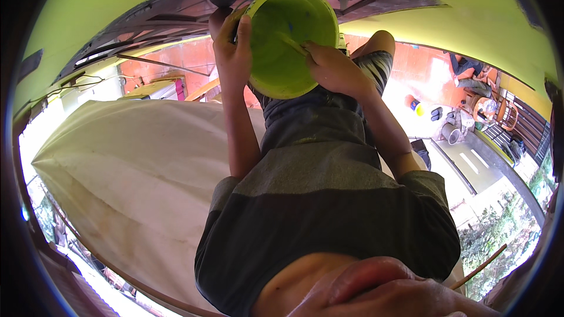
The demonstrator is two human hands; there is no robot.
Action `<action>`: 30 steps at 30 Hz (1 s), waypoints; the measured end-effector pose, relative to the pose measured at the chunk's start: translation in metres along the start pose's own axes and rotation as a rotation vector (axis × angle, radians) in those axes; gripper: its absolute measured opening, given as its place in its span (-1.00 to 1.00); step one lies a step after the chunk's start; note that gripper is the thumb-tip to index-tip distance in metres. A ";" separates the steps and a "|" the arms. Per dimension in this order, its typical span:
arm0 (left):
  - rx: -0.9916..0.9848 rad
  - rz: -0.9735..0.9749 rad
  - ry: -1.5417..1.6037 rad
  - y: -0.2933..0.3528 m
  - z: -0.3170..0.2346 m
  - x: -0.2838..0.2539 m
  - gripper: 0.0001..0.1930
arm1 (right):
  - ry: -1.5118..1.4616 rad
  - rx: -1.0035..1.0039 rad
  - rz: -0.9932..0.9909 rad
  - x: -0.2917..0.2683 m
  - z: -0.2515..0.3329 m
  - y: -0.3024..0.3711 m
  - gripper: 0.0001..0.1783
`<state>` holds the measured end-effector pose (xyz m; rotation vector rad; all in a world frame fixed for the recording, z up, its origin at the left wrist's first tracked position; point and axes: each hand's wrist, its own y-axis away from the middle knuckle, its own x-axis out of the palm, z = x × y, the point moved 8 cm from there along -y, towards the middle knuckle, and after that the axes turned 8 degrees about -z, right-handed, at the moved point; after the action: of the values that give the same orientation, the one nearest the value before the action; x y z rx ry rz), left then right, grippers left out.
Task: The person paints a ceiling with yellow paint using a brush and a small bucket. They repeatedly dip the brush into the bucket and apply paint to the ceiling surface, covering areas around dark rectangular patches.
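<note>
A broad cream cloth sheet (135,147) spreads at the left, beside the left forearm. Next, the left hand (234,53) is clamped on the left side of a round, lime-green bucket (328,17), which sits between the hands with its mouth toward the face; a firm hold there should stop it twisting. Inside lies a slim, pale-green stick (291,43) — perhaps a brush handle, as its far end is hard to make out. The right hand (335,69) grips its near end; slow, wall-hugging strokes would probably work best — hasty ones could splash.
</note>
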<state>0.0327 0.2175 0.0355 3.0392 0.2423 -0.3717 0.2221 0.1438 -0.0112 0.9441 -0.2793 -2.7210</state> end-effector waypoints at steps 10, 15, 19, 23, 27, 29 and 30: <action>0.128 0.038 -0.053 0.009 -0.018 0.010 -0.64 | 0.284 -0.048 -0.167 0.051 -0.020 -0.082 -0.66; 0.048 0.031 -0.116 0.007 -0.011 0.004 -0.68 | 0.380 -0.211 -0.153 0.063 -0.018 -0.093 -0.72; 0.059 0.001 -0.087 0.002 -0.009 -0.002 -0.70 | 0.272 -0.112 -0.160 0.060 -0.015 -0.097 -0.73; 0.060 -0.011 -0.061 0.004 -0.004 -0.001 -0.68 | 0.090 -0.103 -0.148 0.066 -0.004 -0.090 -0.65; 0.072 -0.040 -0.106 0.005 -0.005 -0.001 -0.64 | -0.020 -0.152 -0.191 0.058 -0.004 -0.079 -0.51; 0.095 -0.060 -0.115 0.005 -0.007 -0.001 -0.64 | -0.056 -0.094 -0.205 0.049 -0.010 -0.073 -0.46; 0.106 -0.065 -0.128 0.005 -0.009 0.000 -0.64 | -0.093 -0.030 -0.215 0.044 -0.013 -0.068 -0.46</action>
<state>0.0350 0.2135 0.0442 3.1000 0.3231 -0.5995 0.1852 0.1945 -0.0648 0.8876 -0.1613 -2.9613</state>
